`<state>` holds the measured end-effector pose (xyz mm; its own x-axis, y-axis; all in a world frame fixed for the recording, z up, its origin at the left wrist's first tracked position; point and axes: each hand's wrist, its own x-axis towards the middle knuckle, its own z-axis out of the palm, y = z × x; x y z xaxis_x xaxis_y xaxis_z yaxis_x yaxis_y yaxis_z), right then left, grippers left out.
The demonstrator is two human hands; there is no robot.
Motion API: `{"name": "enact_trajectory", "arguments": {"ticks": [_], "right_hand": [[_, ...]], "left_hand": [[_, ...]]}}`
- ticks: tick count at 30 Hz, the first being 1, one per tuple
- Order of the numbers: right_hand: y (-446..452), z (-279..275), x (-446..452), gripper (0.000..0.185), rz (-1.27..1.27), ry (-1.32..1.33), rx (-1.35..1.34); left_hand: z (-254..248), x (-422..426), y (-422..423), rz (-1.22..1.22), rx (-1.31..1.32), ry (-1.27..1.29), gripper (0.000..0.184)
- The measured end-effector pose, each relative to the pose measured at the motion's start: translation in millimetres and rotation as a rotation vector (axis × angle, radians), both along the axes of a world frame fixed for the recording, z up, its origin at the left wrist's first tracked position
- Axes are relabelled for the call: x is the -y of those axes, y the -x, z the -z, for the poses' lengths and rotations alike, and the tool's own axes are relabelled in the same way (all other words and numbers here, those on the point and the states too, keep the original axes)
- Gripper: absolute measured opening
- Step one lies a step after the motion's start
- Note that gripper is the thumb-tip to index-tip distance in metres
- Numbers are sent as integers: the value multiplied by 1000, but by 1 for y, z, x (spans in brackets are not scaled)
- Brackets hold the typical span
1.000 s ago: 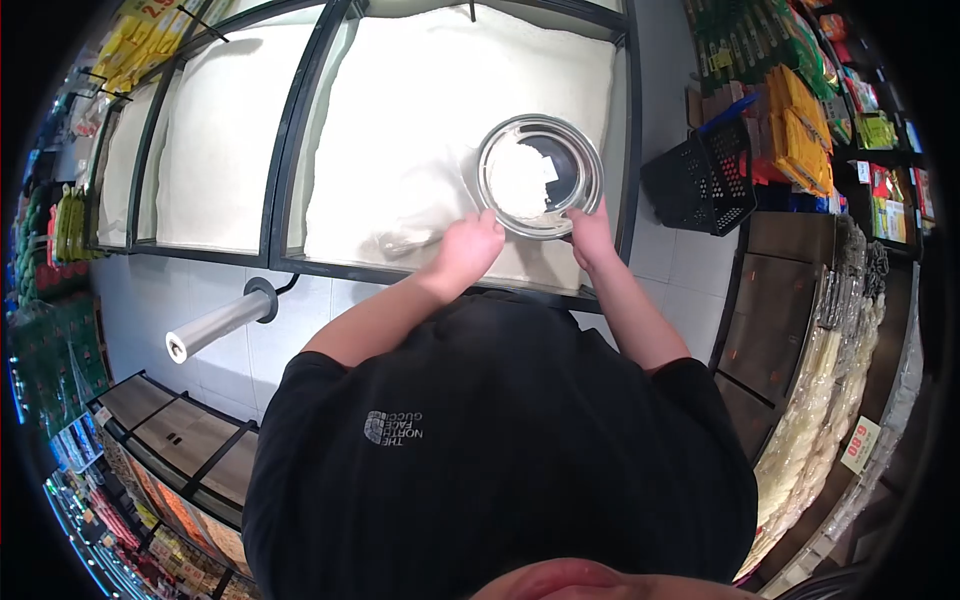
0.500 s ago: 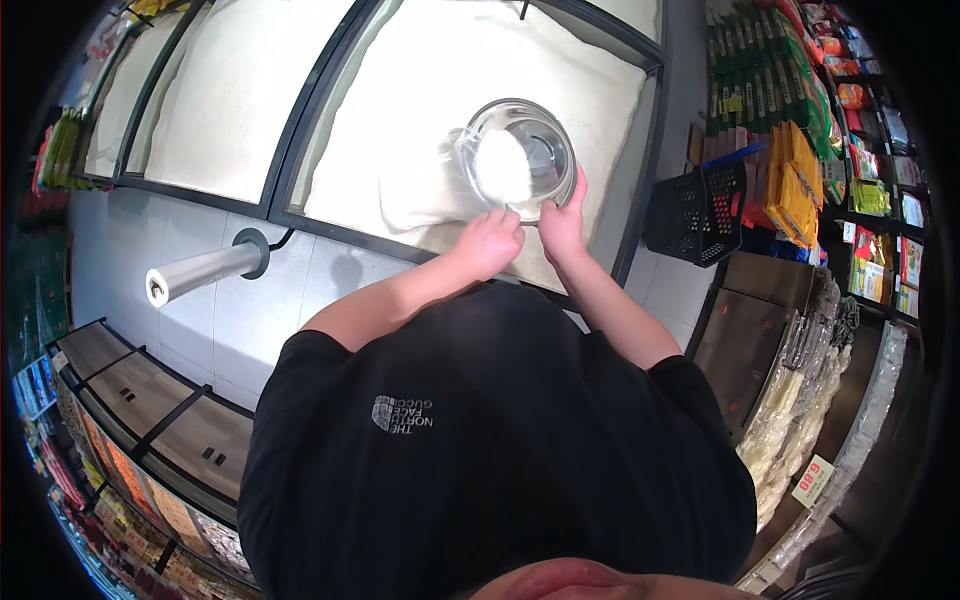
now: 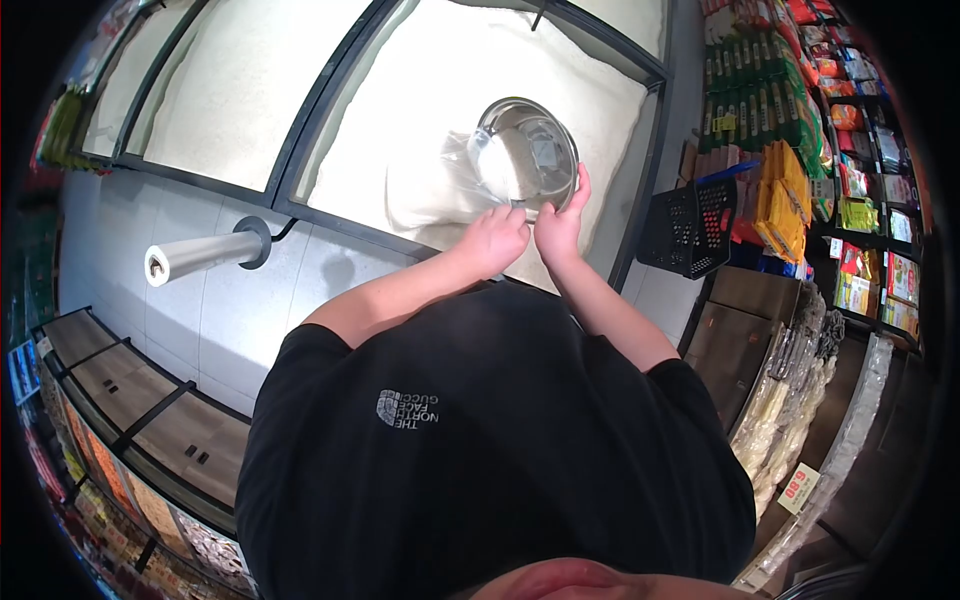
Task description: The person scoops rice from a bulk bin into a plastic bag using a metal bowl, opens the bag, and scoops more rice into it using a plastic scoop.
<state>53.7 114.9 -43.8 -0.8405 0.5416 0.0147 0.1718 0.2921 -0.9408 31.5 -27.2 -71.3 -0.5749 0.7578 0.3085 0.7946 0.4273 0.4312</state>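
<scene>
My right hand [image 3: 561,222] grips the near right rim of a shiny round metal bowl [image 3: 552,150], which is tilted to the left. Pale, grain-like white stuff shows inside the bowl. A clear plastic bag [image 3: 450,165] lies at the bowl's left side, partly overlapping its opening. My left hand [image 3: 497,240] pinches the edge of the bag close to the bowl's near rim. Both hands are over a large black-framed bin [image 3: 655,110] filled with a white heap [image 3: 390,110], probably rice, though single grains are too small to make out.
More framed bins of white stuff [image 3: 230,100] adjoin on the left. A roll of clear plastic bags [image 3: 200,257] sticks out on a holder at left. To the right stand a black basket [image 3: 688,228] and shelves of packaged goods [image 3: 885,190]. Lidded bins [image 3: 130,385] are at lower left.
The bright white mass in the bowl's mouth now looks smaller and duller. The bowl's opening shows more of its metal inside. Both hands stay in nearly the same place.
</scene>
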Motion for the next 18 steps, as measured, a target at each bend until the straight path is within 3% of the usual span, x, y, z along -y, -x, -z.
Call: {"name": "enact_trajectory", "arguments": {"ticks": [5, 11, 18], "right_hand": [[-10, 4, 3, 91, 2, 63, -6], [-13, 20, 5, 92, -9, -95, 21], [-6, -1, 23, 92, -41, -281, -41]], "left_hand": [[-4, 5, 4, 8, -14, 6, 7], [-14, 12, 8, 37, -56, -11, 8], [-23, 21, 15, 53, -43, 23, 9]]}}
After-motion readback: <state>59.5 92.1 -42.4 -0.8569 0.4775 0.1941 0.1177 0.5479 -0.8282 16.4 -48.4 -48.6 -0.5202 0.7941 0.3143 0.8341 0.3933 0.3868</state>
